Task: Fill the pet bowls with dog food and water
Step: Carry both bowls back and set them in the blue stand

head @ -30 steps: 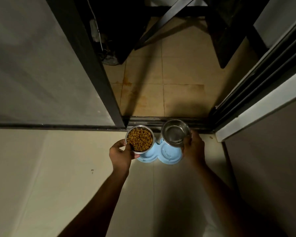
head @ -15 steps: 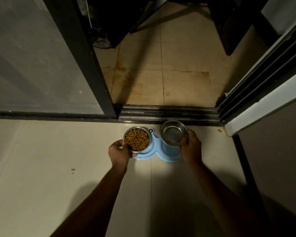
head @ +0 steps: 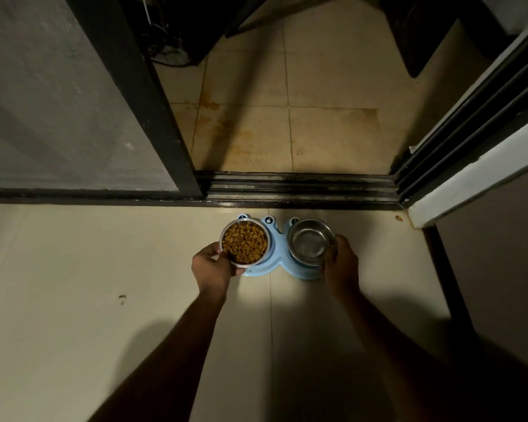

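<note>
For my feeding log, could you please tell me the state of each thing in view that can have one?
blue stand, on the floor by the door track
food bowl, full of kibble, left hand grips its rim, over the stand's left side
water bowl, right hand grips its rim, over the stand's right side; water level unclear
sliding door, open

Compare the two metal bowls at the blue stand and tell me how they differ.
The left bowl is full of brown kibble; the right bowl shows only its shiny inside. The left hand grips the left bowl's near rim; the right hand grips the right bowl's. Both are round steel bowls of like size over the blue stand.
</note>
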Demonstrator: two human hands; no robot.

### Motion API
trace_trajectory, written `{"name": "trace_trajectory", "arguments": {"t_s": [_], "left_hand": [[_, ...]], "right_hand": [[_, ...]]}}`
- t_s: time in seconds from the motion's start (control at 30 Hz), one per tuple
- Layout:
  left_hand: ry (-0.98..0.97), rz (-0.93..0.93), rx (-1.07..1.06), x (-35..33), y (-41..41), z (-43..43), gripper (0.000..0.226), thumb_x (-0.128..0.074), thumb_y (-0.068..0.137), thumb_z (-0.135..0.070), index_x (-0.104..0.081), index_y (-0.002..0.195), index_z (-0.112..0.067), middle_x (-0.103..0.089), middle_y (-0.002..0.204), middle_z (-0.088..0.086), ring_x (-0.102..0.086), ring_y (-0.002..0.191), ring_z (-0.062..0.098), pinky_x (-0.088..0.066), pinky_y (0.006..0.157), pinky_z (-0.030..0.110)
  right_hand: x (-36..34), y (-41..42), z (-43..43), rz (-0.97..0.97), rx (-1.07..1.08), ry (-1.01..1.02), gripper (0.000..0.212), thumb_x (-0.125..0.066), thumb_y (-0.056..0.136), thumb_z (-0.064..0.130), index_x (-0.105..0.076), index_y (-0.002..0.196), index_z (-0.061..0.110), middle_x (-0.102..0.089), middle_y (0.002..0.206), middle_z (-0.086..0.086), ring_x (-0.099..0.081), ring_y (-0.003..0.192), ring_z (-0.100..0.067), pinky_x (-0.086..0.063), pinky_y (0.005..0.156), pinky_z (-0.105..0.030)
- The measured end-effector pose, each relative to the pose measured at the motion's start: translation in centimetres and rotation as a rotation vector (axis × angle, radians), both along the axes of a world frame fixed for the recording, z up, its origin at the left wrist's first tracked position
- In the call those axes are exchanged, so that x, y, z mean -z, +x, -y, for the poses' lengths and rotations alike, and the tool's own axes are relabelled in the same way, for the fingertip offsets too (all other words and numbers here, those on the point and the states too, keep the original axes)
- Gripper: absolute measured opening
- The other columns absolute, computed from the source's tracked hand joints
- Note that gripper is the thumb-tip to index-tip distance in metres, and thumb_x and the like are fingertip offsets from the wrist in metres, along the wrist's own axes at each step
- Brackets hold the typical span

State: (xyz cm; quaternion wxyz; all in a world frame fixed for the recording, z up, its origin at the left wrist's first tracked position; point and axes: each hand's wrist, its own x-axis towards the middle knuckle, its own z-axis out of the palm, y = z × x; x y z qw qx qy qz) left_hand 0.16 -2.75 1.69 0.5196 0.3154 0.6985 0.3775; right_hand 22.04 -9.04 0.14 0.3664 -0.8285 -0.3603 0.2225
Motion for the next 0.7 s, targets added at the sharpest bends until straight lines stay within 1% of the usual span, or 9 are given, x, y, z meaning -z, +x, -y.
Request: {"name": "trace_trajectory", "arguments": {"t_s": [0.07, 0.17, 0.23, 0.3, 0.37, 0.4, 0.5, 0.6, 0.7], "left_hand": [[-0.008, -0.007, 0.014, 0.1, 0.3, -0.1, 0.013, -0.057, 0.088, 0.008, -0.068, 0.091, 0.001, -0.066, 0.09, 0.015, -0.068, 0.074, 0.038, -0.061, 0.048, 0.039], [-0.028, -0.027, 0.049, 0.7, 0.9, -0.3, 0.018, -0.059, 0.086, 0.009, -0.071, 0.082, -0.004, -0.066, 0.081, 0.009, -0.069, 0.075, 0.037, -0.061, 0.055, 0.05], [-0.036, -0.016, 0.05, 1.1, 1.2, -0.2, 0.023, -0.059, 0.086, 0.009, -0.071, 0.078, -0.008, -0.066, 0.077, 0.005, -0.069, 0.073, 0.036, -0.06, 0.062, 0.054], [-0.03, -0.026, 0.029, 1.3, 1.2, -0.1, 0.02, -0.06, 0.086, 0.008, -0.073, 0.09, -0.007, -0.067, 0.076, 0.004, -0.069, 0.067, 0.031, -0.061, 0.063, 0.053], [-0.034, -0.029, -0.002, 1.3, 1.1, -0.1, 0.021, -0.064, 0.085, 0.006, -0.071, 0.102, -0.004, -0.069, 0.083, 0.01, -0.069, 0.066, 0.03, -0.061, 0.063, 0.051], [-0.044, -0.029, -0.018, 1.3, 1.0, -0.2, 0.021, -0.066, 0.084, 0.005, -0.069, 0.103, -0.004, -0.069, 0.087, 0.014, -0.07, 0.068, 0.032, -0.061, 0.063, 0.051], [-0.079, -0.053, -0.042, 1.5, 0.9, -0.5, 0.018, -0.07, 0.083, 0.001, -0.067, 0.1, -0.003, -0.07, 0.093, 0.019, -0.071, 0.075, 0.037, -0.061, 0.062, 0.052], [-0.087, -0.087, -0.024, 1.5, 0.8, -0.5, 0.012, -0.07, 0.084, -0.003, -0.066, 0.095, -0.005, -0.071, 0.091, 0.019, -0.072, 0.075, 0.035, -0.062, 0.063, 0.047], [-0.086, -0.085, -0.018, 1.4, 0.7, -0.4, 0.011, -0.069, 0.085, -0.004, -0.066, 0.096, -0.004, -0.071, 0.088, 0.019, -0.072, 0.072, 0.035, -0.062, 0.062, 0.043]], "right_hand": [[0.4, 0.1, 0.3, 0.01, -0.012, 0.013, 0.043, -0.038, 0.087, 0.021, -0.058, 0.118, 0.0, -0.07, 0.1, -0.018, -0.065, 0.09, -0.031, -0.041, 0.072, -0.025], [1.1, 0.5, 0.8, 0.011, -0.013, 0.026, 0.044, -0.036, 0.088, 0.024, -0.059, 0.117, 0.001, -0.07, 0.098, -0.017, -0.067, 0.088, -0.033, -0.048, 0.07, -0.03], [1.4, 0.8, 0.9, 0.017, -0.008, 0.011, 0.036, -0.04, 0.092, 0.015, -0.059, 0.118, -0.001, -0.07, 0.102, -0.018, -0.066, 0.092, -0.033, -0.042, 0.072, -0.024], [1.4, 0.9, 0.9, 0.008, -0.012, -0.003, 0.031, -0.043, 0.093, 0.006, -0.058, 0.119, -0.002, -0.069, 0.103, -0.019, -0.065, 0.094, -0.034, -0.039, 0.073, -0.022], [1.4, 0.8, 0.9, 0.022, -0.032, 0.013, 0.037, -0.039, 0.09, 0.014, -0.059, 0.119, -0.001, -0.07, 0.104, -0.018, -0.065, 0.095, -0.032, -0.038, 0.071, -0.021], [1.4, 0.7, 0.9, 0.029, -0.04, 0.026, 0.042, -0.037, 0.088, 0.017, -0.059, 0.119, 0.0, -0.07, 0.105, -0.018, -0.065, 0.095, -0.031, -0.037, 0.071, -0.02], [1.3, 0.7, 0.9, 0.019, -0.046, 0.023, 0.047, -0.034, 0.086, 0.021, -0.058, 0.122, 0.003, -0.07, 0.106, -0.016, -0.066, 0.097, -0.032, -0.04, 0.074, -0.021], [1.2, 0.5, 0.9, 0.027, -0.045, 0.003, 0.048, -0.033, 0.087, 0.022, -0.057, 0.126, 0.006, -0.071, 0.107, -0.017, -0.067, 0.096, -0.033, -0.044, 0.076, -0.024], [1.6, 0.5, 0.7, 0.023, -0.043, -0.001, 0.047, -0.032, 0.089, 0.026, -0.055, 0.128, 0.013, -0.072, 0.102, -0.015, -0.069, 0.09, -0.034, -0.055, 0.076, -0.037]]}}
